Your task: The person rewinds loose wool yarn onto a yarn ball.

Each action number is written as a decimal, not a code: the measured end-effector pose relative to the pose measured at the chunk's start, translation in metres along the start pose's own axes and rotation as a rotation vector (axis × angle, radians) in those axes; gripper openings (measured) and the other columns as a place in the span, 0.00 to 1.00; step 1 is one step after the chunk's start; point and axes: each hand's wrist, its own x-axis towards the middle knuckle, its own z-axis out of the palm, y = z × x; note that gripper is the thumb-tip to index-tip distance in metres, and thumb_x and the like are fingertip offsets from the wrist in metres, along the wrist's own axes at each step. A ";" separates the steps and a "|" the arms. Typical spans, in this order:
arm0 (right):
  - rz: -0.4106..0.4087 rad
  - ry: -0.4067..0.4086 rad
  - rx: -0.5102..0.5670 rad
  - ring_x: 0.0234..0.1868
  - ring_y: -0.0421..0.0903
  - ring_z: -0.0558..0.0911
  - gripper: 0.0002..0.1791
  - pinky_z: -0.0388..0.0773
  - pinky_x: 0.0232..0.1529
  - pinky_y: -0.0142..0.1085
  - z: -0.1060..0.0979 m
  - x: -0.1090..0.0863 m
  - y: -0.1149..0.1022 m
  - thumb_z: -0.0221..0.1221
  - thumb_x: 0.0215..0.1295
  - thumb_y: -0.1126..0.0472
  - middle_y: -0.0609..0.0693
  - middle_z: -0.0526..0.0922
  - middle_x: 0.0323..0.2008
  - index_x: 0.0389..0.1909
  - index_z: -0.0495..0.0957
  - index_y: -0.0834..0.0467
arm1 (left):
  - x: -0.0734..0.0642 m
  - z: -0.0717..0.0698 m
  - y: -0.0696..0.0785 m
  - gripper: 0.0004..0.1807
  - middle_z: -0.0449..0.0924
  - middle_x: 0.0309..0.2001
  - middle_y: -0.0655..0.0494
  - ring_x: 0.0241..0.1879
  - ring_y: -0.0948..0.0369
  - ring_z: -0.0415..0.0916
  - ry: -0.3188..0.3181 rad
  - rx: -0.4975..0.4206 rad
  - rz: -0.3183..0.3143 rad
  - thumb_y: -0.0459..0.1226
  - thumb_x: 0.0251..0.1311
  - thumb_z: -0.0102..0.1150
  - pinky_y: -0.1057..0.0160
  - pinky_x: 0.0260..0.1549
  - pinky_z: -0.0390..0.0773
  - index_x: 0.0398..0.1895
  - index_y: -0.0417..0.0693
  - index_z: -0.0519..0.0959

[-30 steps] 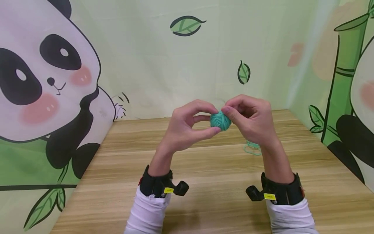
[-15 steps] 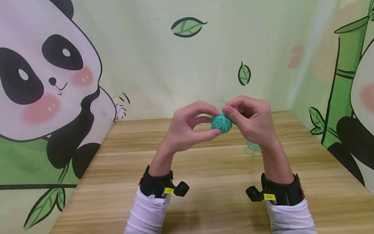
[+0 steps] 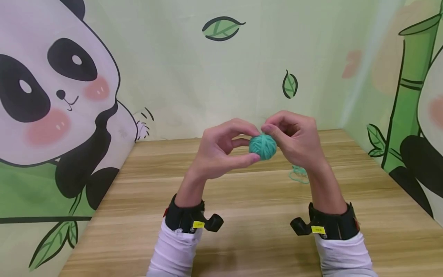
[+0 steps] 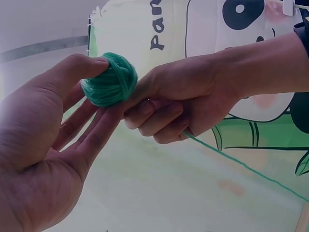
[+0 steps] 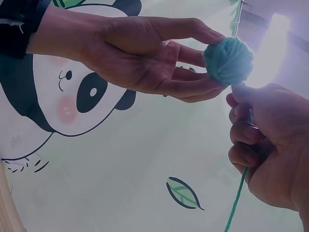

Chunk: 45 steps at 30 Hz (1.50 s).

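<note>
A small teal ball of yarn (image 3: 263, 147) is held up over the table between both hands. My left hand (image 3: 221, 150) grips it from the left, thumb below and fingers above in the head view. At its upper right, my right hand (image 3: 297, 136) pinches the yarn with thumb and forefinger close against the ball. In the right wrist view the other fingers of that hand curl round the yarn strand (image 5: 236, 203), which runs down out of its fist. The left wrist view shows the same strand (image 4: 241, 164) stretching away to the lower right.
Behind the right wrist, a loose heap of teal yarn (image 3: 299, 174) lies on the wooden table (image 3: 242, 207). A panda-print cloth (image 3: 173, 77) stands along the back and sides. Black camera bands (image 3: 185, 215) circle both wrists.
The ball has turned a little in the left hand, so its windings lie differently and more of it shows. The right hand has shifted slightly left; the loose heap lies as before.
</note>
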 end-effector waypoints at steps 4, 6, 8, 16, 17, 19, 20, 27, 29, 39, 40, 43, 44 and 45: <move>0.023 -0.021 0.012 0.15 0.37 0.70 0.22 0.67 0.14 0.23 0.000 -0.001 0.003 0.64 0.69 0.53 0.45 0.84 0.24 0.33 0.84 0.73 | 0.001 0.000 0.002 0.24 0.79 0.47 0.40 0.46 0.44 0.77 0.029 -0.009 0.019 0.08 0.40 0.65 0.45 0.46 0.88 0.46 0.13 0.73; 0.035 -0.034 0.009 0.15 0.37 0.70 0.20 0.67 0.14 0.23 0.000 -0.002 0.005 0.64 0.70 0.55 0.44 0.84 0.25 0.34 0.84 0.73 | 0.001 -0.001 0.002 0.24 0.80 0.48 0.46 0.46 0.44 0.77 0.049 -0.008 0.026 0.08 0.41 0.64 0.46 0.47 0.88 0.46 0.13 0.73; 0.046 -0.050 -0.007 0.16 0.37 0.69 0.18 0.66 0.14 0.23 0.000 -0.003 0.006 0.64 0.71 0.57 0.44 0.83 0.25 0.35 0.84 0.72 | 0.001 -0.002 0.002 0.23 0.81 0.48 0.49 0.46 0.44 0.76 0.073 -0.008 0.033 0.09 0.42 0.64 0.48 0.47 0.88 0.46 0.12 0.73; 0.103 -0.130 -0.069 0.17 0.38 0.66 0.04 0.61 0.13 0.27 0.002 -0.005 0.005 0.61 0.69 0.76 0.48 0.73 0.21 0.37 0.84 0.70 | 0.001 -0.004 0.002 0.24 0.81 0.48 0.49 0.46 0.46 0.78 0.184 -0.010 0.076 0.19 0.52 0.70 0.53 0.48 0.89 0.48 0.13 0.71; 0.109 -0.140 -0.077 0.17 0.38 0.65 0.05 0.60 0.13 0.28 0.002 -0.005 0.004 0.60 0.69 0.76 0.48 0.72 0.20 0.36 0.84 0.69 | 0.001 -0.004 0.002 0.24 0.81 0.48 0.49 0.47 0.46 0.78 0.196 -0.010 0.081 0.20 0.53 0.71 0.52 0.48 0.89 0.49 0.13 0.71; 0.114 -0.162 -0.086 0.16 0.38 0.64 0.07 0.59 0.12 0.30 0.003 -0.005 0.004 0.60 0.68 0.77 0.48 0.71 0.19 0.35 0.84 0.66 | 0.001 -0.004 0.002 0.24 0.81 0.48 0.49 0.47 0.46 0.78 0.219 -0.003 0.089 0.21 0.54 0.71 0.52 0.48 0.89 0.49 0.13 0.71; 0.113 -0.171 -0.089 0.15 0.38 0.64 0.07 0.58 0.12 0.31 0.003 -0.005 0.004 0.61 0.68 0.77 0.47 0.70 0.19 0.34 0.85 0.64 | 0.001 -0.004 0.002 0.24 0.81 0.48 0.49 0.47 0.46 0.78 0.229 0.001 0.092 0.22 0.54 0.71 0.51 0.48 0.88 0.49 0.14 0.71; 0.097 -0.226 -0.096 0.14 0.38 0.63 0.11 0.56 0.10 0.31 0.004 -0.004 0.003 0.62 0.64 0.80 0.46 0.69 0.17 0.31 0.84 0.61 | 0.002 -0.006 0.000 0.22 0.81 0.48 0.49 0.49 0.43 0.78 0.280 0.043 0.102 0.20 0.54 0.69 0.46 0.50 0.87 0.50 0.15 0.72; 0.094 -0.248 -0.093 0.15 0.38 0.64 0.11 0.57 0.11 0.30 0.004 -0.004 0.002 0.62 0.63 0.80 0.46 0.69 0.17 0.30 0.84 0.61 | 0.002 -0.006 -0.001 0.22 0.81 0.48 0.49 0.49 0.43 0.78 0.295 0.059 0.102 0.19 0.54 0.69 0.45 0.50 0.86 0.50 0.15 0.73; 0.033 -0.318 -0.119 0.17 0.37 0.65 0.11 0.61 0.13 0.31 0.003 -0.001 -0.001 0.63 0.62 0.78 0.43 0.70 0.18 0.33 0.87 0.59 | 0.003 -0.008 -0.001 0.22 0.82 0.48 0.48 0.48 0.42 0.79 0.359 0.120 0.086 0.17 0.51 0.69 0.45 0.49 0.87 0.50 0.18 0.74; 0.028 -0.323 -0.120 0.17 0.37 0.66 0.11 0.61 0.14 0.31 0.003 -0.001 -0.002 0.63 0.62 0.78 0.43 0.70 0.18 0.33 0.87 0.60 | 0.003 -0.008 -0.001 0.22 0.82 0.48 0.48 0.48 0.42 0.79 0.363 0.124 0.083 0.17 0.51 0.69 0.45 0.49 0.87 0.50 0.18 0.74; 0.017 -0.332 -0.119 0.18 0.37 0.66 0.11 0.62 0.14 0.31 0.003 -0.001 -0.004 0.64 0.61 0.79 0.43 0.70 0.18 0.34 0.87 0.60 | 0.003 -0.008 -0.002 0.22 0.82 0.48 0.49 0.48 0.42 0.79 0.373 0.134 0.078 0.16 0.51 0.69 0.45 0.49 0.87 0.50 0.18 0.75; 0.014 -0.333 -0.117 0.18 0.37 0.66 0.11 0.62 0.14 0.31 0.003 -0.001 -0.004 0.64 0.61 0.79 0.43 0.70 0.18 0.34 0.87 0.61 | 0.002 -0.008 -0.002 0.22 0.82 0.48 0.49 0.48 0.42 0.79 0.376 0.138 0.078 0.16 0.50 0.69 0.45 0.49 0.87 0.50 0.18 0.75; 0.012 -0.334 -0.117 0.18 0.37 0.66 0.11 0.62 0.14 0.31 0.003 -0.001 -0.005 0.64 0.61 0.79 0.43 0.70 0.18 0.34 0.87 0.61 | 0.002 -0.008 -0.002 0.22 0.82 0.48 0.49 0.48 0.42 0.79 0.378 0.143 0.076 0.16 0.50 0.69 0.45 0.49 0.87 0.50 0.19 0.75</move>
